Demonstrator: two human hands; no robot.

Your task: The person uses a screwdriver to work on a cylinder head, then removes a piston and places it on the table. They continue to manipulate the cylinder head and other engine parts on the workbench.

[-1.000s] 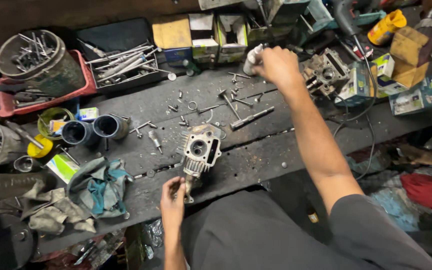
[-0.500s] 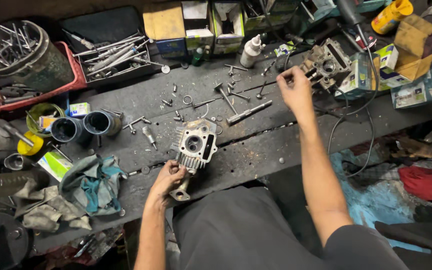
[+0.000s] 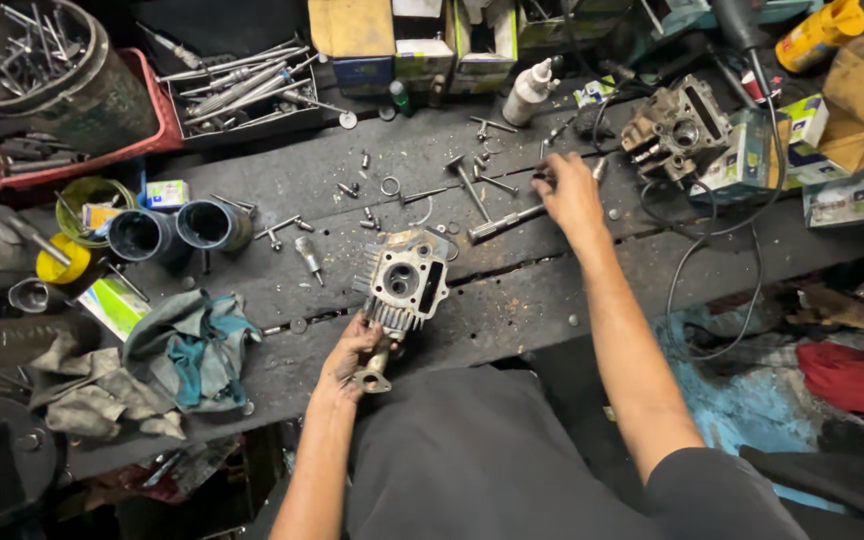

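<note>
1. Steadying the cylinder head [image 3: 407,283] on the dark wooden bench [image 3: 512,310]: left hand [image 3: 350,358] is wrapped around its lower port flange at the near bench edge, fingers closed on it.
2. Right hand [image 3: 570,190] is stretched out to the loose small parts beyond the head; fingertips look pinched on something small, but I cannot tell whether it is actually gripped.
3. Step judged: fetching a small part while the head is held. The next move calls for a firm pinch and for keeping the head from tipping.
4. Long metal rod [image 3: 505,221] lies just beside the right hand.
5. Packaging: yellow-brown box [image 3: 350,27] at back centre; white squeeze bottle [image 3: 530,92] upright near it; green-and-white carton [image 3: 114,305] at left by the rags [image 3: 187,345]; yellow bottle [image 3: 820,32] top right.
</note>
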